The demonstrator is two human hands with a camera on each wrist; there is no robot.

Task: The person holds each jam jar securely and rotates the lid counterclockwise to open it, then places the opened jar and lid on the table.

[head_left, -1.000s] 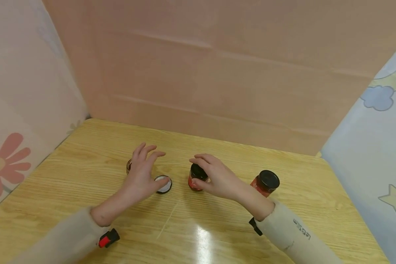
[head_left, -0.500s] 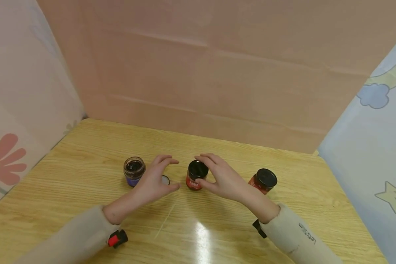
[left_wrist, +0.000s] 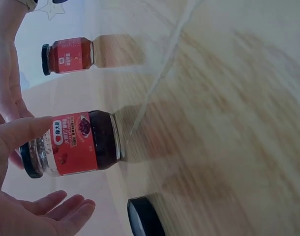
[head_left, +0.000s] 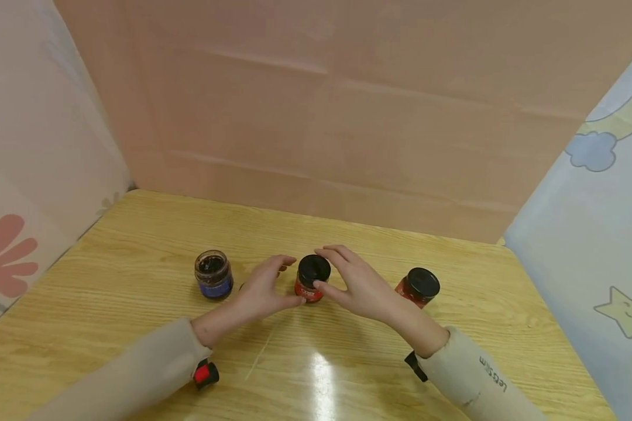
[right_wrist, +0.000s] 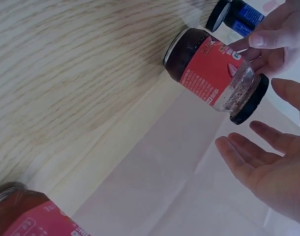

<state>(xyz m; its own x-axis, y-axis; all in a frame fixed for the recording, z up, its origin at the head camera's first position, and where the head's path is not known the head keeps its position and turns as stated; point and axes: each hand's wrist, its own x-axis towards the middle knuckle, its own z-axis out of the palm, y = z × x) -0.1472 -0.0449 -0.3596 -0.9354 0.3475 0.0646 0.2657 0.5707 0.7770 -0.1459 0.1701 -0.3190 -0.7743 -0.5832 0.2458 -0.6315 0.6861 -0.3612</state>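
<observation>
A glass jar with a red label and black lid (head_left: pixel 314 270) stands upright mid-table, dark contents low inside it (left_wrist: pixel 74 142). My left hand (head_left: pixel 265 290) comes in from its left, thumb overlapping the label in the left wrist view and the fingers spread apart from it. On the other side my right hand (head_left: pixel 362 287) is cupped loosely near the lid; in the right wrist view (right_wrist: pixel 283 157) a gap shows between its fingers and the jar. A loose black lid with a pale inside (left_wrist: pixel 146 216) lies behind my left hand, mostly hidden in the head view.
An uncovered jar with a blue label (head_left: pixel 213 275) and dark contents stands to the left. Another red-labelled jar with a black lid (head_left: pixel 419 285) stands to the right, partly behind my right forearm. A brown paper-like backdrop (head_left: pixel 316 146) rises at the table's back edge.
My left hand has moved right, from beside the blue-labelled jar and loose lid to the middle jar, uncovering the blue-labelled jar. My right hand has drawn slightly right of the middle jar's lid.
</observation>
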